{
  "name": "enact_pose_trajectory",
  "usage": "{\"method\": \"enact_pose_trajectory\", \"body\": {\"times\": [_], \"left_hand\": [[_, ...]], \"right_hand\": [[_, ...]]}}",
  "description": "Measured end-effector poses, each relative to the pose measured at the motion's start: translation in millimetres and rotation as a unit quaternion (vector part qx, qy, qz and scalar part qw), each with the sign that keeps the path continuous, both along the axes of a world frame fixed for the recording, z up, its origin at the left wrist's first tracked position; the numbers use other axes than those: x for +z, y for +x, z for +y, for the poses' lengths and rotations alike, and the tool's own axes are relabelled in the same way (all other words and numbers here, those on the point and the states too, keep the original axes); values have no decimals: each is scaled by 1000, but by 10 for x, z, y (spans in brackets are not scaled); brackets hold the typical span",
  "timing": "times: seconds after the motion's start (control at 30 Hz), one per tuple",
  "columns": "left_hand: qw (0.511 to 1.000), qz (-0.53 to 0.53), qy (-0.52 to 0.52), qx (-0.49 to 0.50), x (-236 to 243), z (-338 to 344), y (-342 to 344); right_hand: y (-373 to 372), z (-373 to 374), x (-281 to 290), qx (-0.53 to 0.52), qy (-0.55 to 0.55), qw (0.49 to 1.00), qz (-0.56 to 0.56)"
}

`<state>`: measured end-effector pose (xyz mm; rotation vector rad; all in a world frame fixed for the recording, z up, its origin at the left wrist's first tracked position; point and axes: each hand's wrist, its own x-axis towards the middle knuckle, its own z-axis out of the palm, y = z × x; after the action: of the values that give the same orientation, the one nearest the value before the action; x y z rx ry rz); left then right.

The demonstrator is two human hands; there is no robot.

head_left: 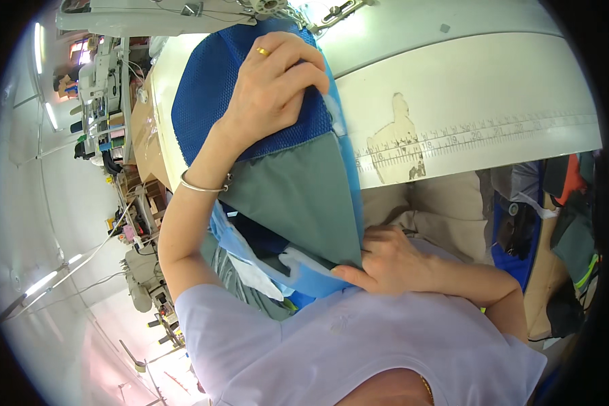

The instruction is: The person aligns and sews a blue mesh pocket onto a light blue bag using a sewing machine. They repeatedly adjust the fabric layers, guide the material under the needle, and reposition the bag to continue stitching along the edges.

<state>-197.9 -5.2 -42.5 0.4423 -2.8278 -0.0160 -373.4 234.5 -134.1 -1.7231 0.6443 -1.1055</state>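
Note:
A sewn fabric piece [291,186] runs from under the sewing machine head [183,17] down to my chest. Its far part is dark blue mesh [206,95], its middle is plain grey-green cloth, and a light blue edge strip [350,176] follows the right side. My left hand [277,84] rests on the mesh close to the machine, fingers curled over the right edge. At the near end my right hand [389,260] pinches the grey-green cloth's corner between thumb and fingers. Below that, the piece folds open, showing a dark inside and light blue lining [250,254].
A pale worktop [467,88] with a printed ruler scale and a worn patch lies to the right. Beige cloth [446,203] is bunched below its edge. Dark and coloured fabrics [575,237] hang at far right. Other sewing machines [142,274] stand along the left.

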Motion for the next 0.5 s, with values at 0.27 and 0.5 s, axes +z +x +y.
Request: {"method": "enact_pose_trajectory", "body": {"times": [0.27, 0.5], "left_hand": [[997, -43, 71, 0, -46, 176, -150], [990, 51, 120, 56, -52, 351, -20]], "right_hand": [[-84, -133, -37, 66, 119, 989, 66], [-37, -73, -88, 66, 134, 988, 40]]}}
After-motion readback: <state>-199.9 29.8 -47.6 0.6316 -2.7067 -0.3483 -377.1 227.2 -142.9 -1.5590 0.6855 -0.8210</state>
